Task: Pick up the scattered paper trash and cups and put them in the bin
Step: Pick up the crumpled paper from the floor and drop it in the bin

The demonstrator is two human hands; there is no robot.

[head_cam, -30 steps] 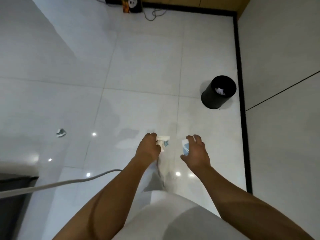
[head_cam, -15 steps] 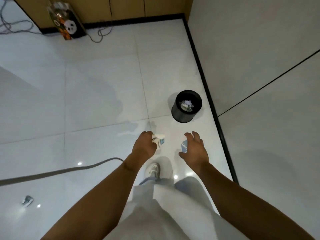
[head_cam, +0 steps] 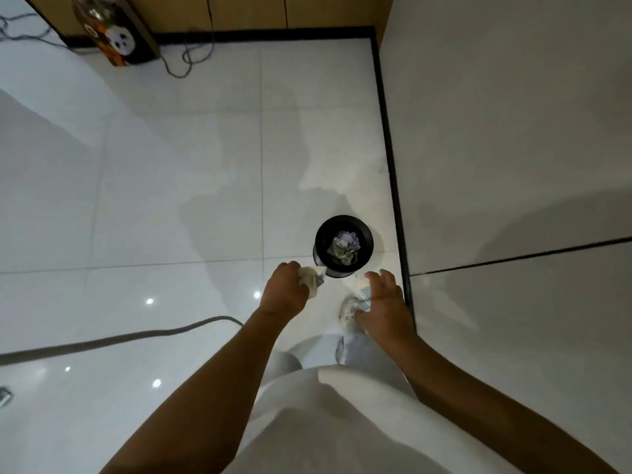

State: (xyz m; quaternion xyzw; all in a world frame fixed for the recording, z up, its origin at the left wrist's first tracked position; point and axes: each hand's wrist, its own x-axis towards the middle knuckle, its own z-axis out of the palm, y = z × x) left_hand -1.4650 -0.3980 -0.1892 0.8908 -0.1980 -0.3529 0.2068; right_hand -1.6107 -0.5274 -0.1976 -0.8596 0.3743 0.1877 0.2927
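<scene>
Both hands outstretched: left hand (head_cam: 285, 293) grips a crumpled paper cup (head_cam: 313, 279); right hand (head_cam: 384, 304) curls round a white-and-blue cup (head_cam: 362, 293). Black bin (head_cam: 343, 246), crumpled paper (head_cam: 345, 248) inside, on the floor (head_cam: 171, 200) just beyond both hands.

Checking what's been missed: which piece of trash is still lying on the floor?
The small scrap at the far-left edge. The crumpled cup is in the left hand, another in the right hand, the rest inside the bin.

- Left hand (head_cam: 285, 290) — arm outstretched, fingers curled around crumpled paper (head_cam: 312, 278).
- Right hand (head_cam: 384, 307) — arm outstretched, fingers curled around a cup (head_cam: 363, 293).
</scene>
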